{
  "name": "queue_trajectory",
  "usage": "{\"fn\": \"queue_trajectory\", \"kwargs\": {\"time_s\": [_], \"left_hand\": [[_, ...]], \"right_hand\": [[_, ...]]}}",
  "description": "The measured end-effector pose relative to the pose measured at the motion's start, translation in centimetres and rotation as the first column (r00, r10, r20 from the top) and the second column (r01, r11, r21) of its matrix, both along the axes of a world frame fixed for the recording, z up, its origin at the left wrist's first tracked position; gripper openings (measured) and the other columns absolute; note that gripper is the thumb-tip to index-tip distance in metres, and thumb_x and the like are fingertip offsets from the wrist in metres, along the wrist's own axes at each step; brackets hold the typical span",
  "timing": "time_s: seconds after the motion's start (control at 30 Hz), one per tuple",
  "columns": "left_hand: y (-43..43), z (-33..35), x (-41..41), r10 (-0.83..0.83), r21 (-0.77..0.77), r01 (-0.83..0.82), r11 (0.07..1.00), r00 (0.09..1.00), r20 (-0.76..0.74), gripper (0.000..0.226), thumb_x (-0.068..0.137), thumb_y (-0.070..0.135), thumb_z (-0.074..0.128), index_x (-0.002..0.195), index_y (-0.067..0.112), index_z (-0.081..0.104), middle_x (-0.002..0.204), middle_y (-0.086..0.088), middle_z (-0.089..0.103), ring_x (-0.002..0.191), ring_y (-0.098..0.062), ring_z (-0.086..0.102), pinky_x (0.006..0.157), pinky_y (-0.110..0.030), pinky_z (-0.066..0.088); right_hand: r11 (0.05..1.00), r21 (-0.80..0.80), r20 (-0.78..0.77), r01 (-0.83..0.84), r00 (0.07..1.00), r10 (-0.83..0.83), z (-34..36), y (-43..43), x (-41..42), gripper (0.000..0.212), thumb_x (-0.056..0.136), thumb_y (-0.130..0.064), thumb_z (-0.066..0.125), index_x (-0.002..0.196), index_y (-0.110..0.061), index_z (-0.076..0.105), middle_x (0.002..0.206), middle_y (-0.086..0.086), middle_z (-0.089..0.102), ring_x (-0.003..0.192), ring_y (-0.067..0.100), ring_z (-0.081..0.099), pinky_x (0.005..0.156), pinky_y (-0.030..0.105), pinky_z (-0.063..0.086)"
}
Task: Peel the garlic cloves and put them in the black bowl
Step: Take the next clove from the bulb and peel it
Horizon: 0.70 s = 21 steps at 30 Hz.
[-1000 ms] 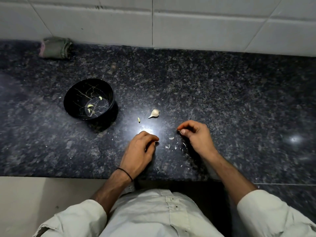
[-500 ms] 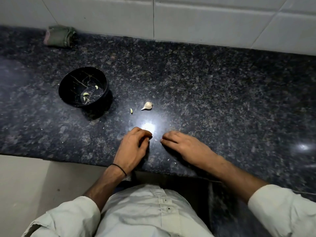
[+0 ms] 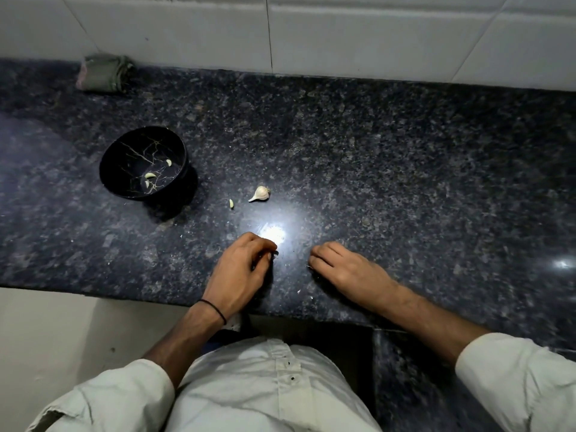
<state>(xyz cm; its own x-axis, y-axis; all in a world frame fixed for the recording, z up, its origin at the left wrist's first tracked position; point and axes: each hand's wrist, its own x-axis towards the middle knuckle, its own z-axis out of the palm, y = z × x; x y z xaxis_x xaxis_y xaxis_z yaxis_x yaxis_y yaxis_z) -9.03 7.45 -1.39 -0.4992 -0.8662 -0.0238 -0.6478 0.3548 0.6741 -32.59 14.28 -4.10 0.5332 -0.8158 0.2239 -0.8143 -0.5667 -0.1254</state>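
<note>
The black bowl (image 3: 107,163) stands at the left of the dark granite counter with three peeled cloves (image 3: 150,175) lying in it. To its right a small unpeeled garlic piece (image 3: 260,193) lies beside a single tiny clove (image 3: 231,203). My left hand (image 3: 241,269) rests on the counter near the front edge, fingers curled with the tips against the thumb; nothing shows inside it. A hand's width to the right, my right hand (image 3: 343,269) lies flat on the counter with straight fingers pointing left.
A folded green cloth (image 3: 104,73) sits at the back left against the white tiled wall. A few white peel flakes (image 3: 299,291) lie between my hands. The counter's front edge (image 3: 140,299) runs just behind my left wrist.
My right hand has flattened from a pinch and slid left toward my left hand. Most peel flakes between the hands are out of sight. The left hand stayed put.
</note>
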Motion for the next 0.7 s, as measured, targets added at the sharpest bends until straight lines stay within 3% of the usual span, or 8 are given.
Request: {"fn": "queue_trajectory", "kwargs": {"time_s": [0.17,0.27,0.3,0.37,0.4,0.47,0.57,0.7], "left_hand": [[-0.6,0.1,-0.5,-0.04,0.018,0.041,0.999,0.999,-0.029,0.017,0.093,0.009,0.063,0.103,0.017,0.073,0.1,0.009,0.062,0.091,-0.005,0.06,0.084,-0.014,0.043],[-1.6,0.1,-0.6,-0.076,0.038,0.079,0.996,0.995,-0.062,0.016,0.093,0.009,0.064,0.104,0.017,0.073,0.099,0.009,0.062,0.09,-0.003,0.059,0.082,-0.006,0.038],[-1.9,0.1,-0.6,-0.085,0.042,0.088,0.995,0.993,-0.081,0.015,0.093,0.009,0.064,0.103,0.016,0.073,0.099,0.009,0.062,0.09,-0.003,0.059,0.083,-0.005,0.038],[-2.5,0.1,-0.5,-0.102,0.054,0.109,0.993,0.986,-0.131,0.017,0.093,0.006,0.063,0.103,0.015,0.073,0.098,0.008,0.062,0.091,-0.003,0.06,0.084,-0.007,0.041],[-2.8,0.0,-0.4,-0.111,0.067,0.123,0.99,0.982,-0.155,0.017,0.093,0.005,0.063,0.103,0.015,0.073,0.099,0.008,0.063,0.092,-0.004,0.061,0.085,-0.01,0.043],[-3.7,-0.2,-0.2,-0.156,0.079,0.173,0.982,0.97,-0.185,0.019,0.092,0.004,0.063,0.103,0.016,0.073,0.099,0.007,0.064,0.092,-0.004,0.062,0.086,-0.014,0.046],[-5.4,-0.6,-0.3,-0.258,0.091,0.284,0.954,0.938,-0.231,0.021,0.091,0.002,0.063,0.102,0.015,0.074,0.099,0.006,0.066,0.092,-0.004,0.061,0.086,-0.014,0.047],[-7.4,-0.4,-0.3,-0.412,0.085,0.449,0.89,0.869,-0.273,0.022,0.09,0.0,0.063,0.101,0.014,0.075,0.1,0.004,0.067,0.094,-0.003,0.06,0.087,-0.006,0.041]], "right_hand": [[0.995,-0.037,-0.026,0.094,0.995,-0.095,0.0,0.3,1.2,0.024,0.089,-0.006,0.044,0.102,-0.003,0.064,0.108,0.013,0.064,0.093,0.025,0.062,0.076,0.032,0.057],[0.935,0.122,0.255,0.333,0.9,-0.354,0.7,0.2,2.7,0.018,0.088,-0.004,0.053,0.097,-0.003,0.068,0.101,0.009,0.068,0.092,0.023,0.062,0.082,0.03,0.051],[0.856,0.261,0.422,0.446,0.745,-0.517,1.0,0.1,3.2,0.015,0.087,-0.001,0.058,0.095,-0.004,0.07,0.097,0.007,0.07,0.09,0.02,0.064,0.083,0.026,0.05],[0.603,0.596,0.586,0.53,0.226,-0.778,1.5,-0.3,4.0,0.015,0.085,0.004,0.067,0.092,-0.007,0.075,0.089,0.001,0.074,0.083,0.009,0.067,0.079,0.018,0.05],[0.498,0.725,0.579,0.476,-0.028,-0.815,1.7,-0.4,4.2,0.016,0.084,0.005,0.069,0.09,-0.008,0.076,0.086,0.001,0.075,0.079,0.008,0.068,0.076,0.018,0.051],[0.425,0.853,0.52,0.304,-0.409,-0.75,2.2,-0.4,4.7,0.016,0.083,0.007,0.07,0.09,-0.006,0.074,0.082,0.005,0.074,0.076,0.012,0.067,0.073,0.02,0.053],[0.465,0.877,0.399,0.121,-0.722,-0.565,3.4,0.0,6.2,0.015,0.085,0.012,0.063,0.095,0.002,0.069,0.081,0.009,0.072,0.074,0.013,0.068,0.073,0.018,0.056],[0.512,0.851,0.314,0.115,-0.894,-0.32,4.7,0.5,9.5,0.015,0.088,0.01,0.059,0.092,0.0,0.068,0.082,0.007,0.074,0.076,0.011,0.07,0.075,0.018,0.058]]}}
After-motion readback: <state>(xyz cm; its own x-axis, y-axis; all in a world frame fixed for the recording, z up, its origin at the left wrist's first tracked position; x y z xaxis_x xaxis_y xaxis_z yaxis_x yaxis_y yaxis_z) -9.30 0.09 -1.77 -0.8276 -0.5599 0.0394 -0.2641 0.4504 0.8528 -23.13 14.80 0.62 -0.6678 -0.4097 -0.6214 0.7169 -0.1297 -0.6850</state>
